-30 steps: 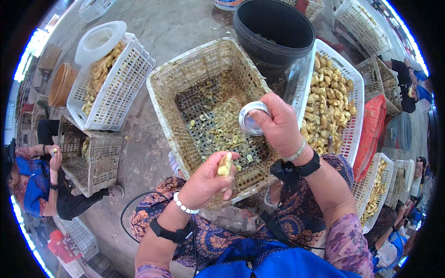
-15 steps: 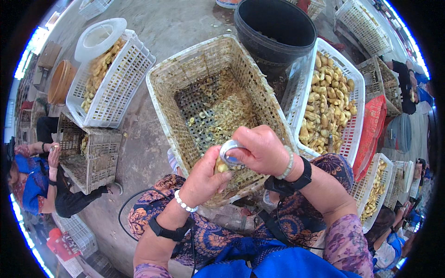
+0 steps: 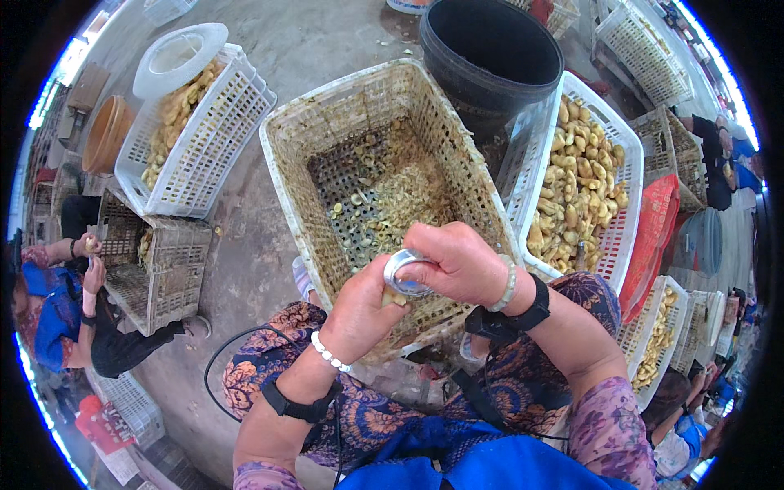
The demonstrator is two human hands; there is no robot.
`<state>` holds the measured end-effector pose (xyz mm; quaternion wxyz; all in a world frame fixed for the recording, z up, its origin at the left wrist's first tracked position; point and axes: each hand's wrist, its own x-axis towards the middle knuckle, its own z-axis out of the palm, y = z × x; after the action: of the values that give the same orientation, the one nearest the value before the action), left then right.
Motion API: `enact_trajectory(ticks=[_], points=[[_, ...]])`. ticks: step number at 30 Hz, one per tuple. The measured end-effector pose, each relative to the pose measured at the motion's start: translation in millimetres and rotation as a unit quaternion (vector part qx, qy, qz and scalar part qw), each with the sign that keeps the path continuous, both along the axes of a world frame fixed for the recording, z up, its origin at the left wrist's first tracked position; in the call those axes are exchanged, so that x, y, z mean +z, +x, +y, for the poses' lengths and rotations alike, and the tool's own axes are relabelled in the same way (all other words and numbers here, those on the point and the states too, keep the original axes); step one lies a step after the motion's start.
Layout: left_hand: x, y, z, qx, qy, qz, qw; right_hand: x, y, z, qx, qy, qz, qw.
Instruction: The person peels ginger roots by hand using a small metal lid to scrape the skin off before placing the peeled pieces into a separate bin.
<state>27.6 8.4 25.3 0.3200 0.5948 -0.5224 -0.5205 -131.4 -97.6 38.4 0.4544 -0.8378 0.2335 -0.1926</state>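
Note:
My left hand (image 3: 359, 302) is closed around a pale yellow piece of ginger (image 3: 397, 297), most of it hidden by the fingers. In my right hand (image 3: 457, 261) is a shiny metal ring-shaped scraper (image 3: 395, 265), pressed against the ginger. Both hands are together above the near end of a stained white plastic crate (image 3: 286, 196). Peelings and small pale scraps (image 3: 408, 196) lie on the crate's perforated bottom.
A white basket (image 3: 633, 163) of ginger stands at the right, beside a black tub (image 3: 494, 61) and a red sack (image 3: 649, 245). Another full basket (image 3: 200, 151) stands at the left. A co-worker (image 3: 61, 302) sits by a crate at far left.
The metal scraper has shifted slightly left and turned over the ginger, covering more of it. My left hand has tilted a little. The co-worker's hands at far left have come together.

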Motion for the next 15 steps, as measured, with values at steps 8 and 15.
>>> enact_trajectory(ticks=[8, 15], points=[[1, 4, 3, -0.037, 0.043, -0.035, 0.998, 0, -17, -36, -0.206, -0.093, 0.014, 0.974], [-9, 5, 2, 0.009, -0.044, -0.043, 0.998, 1, -11, -14, -0.151, 0.076, -0.003, 0.986]])
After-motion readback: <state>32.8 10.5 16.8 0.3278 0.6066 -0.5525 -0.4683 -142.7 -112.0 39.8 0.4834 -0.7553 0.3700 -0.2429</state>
